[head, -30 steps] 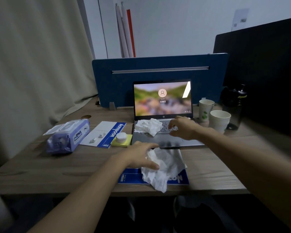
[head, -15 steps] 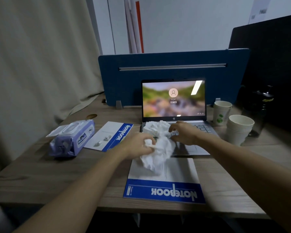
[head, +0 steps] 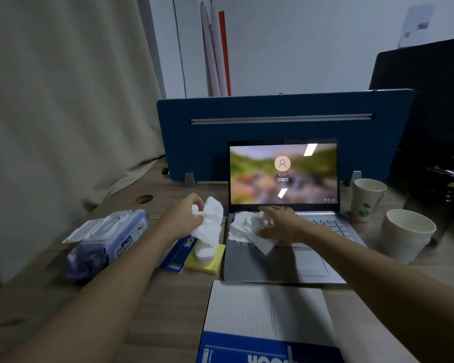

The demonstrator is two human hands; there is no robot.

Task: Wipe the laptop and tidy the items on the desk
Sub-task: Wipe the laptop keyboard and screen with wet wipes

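From the head camera, the only view I have, my left hand pinches a crumpled tissue held up off the desk, just left of the laptop, while my right hand lies with fingers spread flat on a second crumpled tissue pressed on the left part of the keyboard. The risk I judge greatest is that the right hand pushes keys as it drags the paper, since the screen is lit at a login page; stray input could follow. The tissue hanging from my left hand dangles right above a white round thing sitting on a yellow sticky pad, and a careless sweep might knock it off. To the right of my right hand stand paper cups that a wide elbow swing could topple. Counting: two tissues, one laptop, one wet-wipe pack left of my left forearm, two notebooks (one under the left wrist, one between my forearms), one single cup and one stack of cups whose number I cannot tell
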